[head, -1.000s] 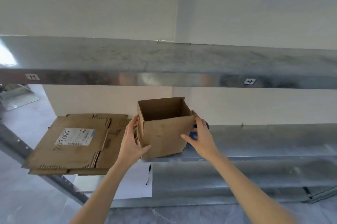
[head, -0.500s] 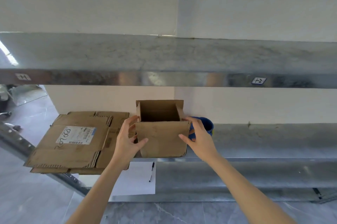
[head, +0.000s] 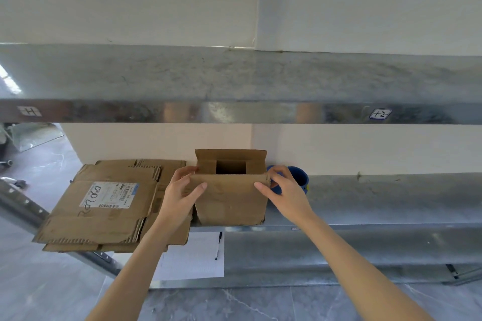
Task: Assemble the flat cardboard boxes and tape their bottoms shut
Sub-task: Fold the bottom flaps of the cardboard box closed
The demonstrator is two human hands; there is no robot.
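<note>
A small brown cardboard box (head: 230, 200) stands squared up on the middle metal shelf (head: 378, 198). Its two side flaps are folded inward, leaving a dark square gap in the top. My left hand (head: 180, 196) grips the box's upper left corner, thumb on the front face and fingers over the edge. My right hand (head: 285, 194) grips the upper right corner the same way. A stack of flat cardboard boxes (head: 109, 203) with a white label lies to the left, hanging over the shelf's front edge. A blue tape roll (head: 300, 177) sits behind my right hand, partly hidden.
An upper metal shelf (head: 234, 112) hangs overhead, close above the box. On the lower shelf lies a white sheet of paper (head: 193, 258) with a black pen (head: 218, 245). Below is a grey marbled floor (head: 234, 305).
The box has turned square to me and its side flaps have folded inward over the opening. Both hands have slid up from the box's sides to its top corners.
</note>
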